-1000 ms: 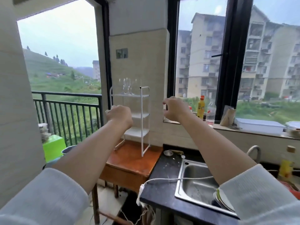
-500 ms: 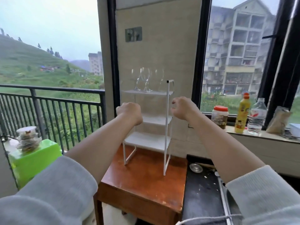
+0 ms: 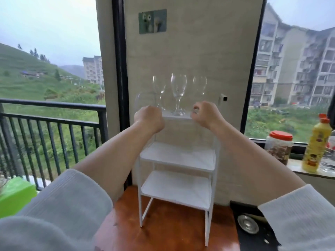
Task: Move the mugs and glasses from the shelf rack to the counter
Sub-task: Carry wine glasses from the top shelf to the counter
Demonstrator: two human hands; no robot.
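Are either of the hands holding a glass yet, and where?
Cannot tell. Left hand and right hand are curled at the bases of glasses on the rack's top shelf; any grip is hidden.

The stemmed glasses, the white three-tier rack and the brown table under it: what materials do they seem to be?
The clear stemmed glasses look like glass: transparent, with bright reflections. The white three-tier rack seems painted metal, with thin square posts and a matte finish. The reddish-brown table looks like varnished wood, slightly glossy.
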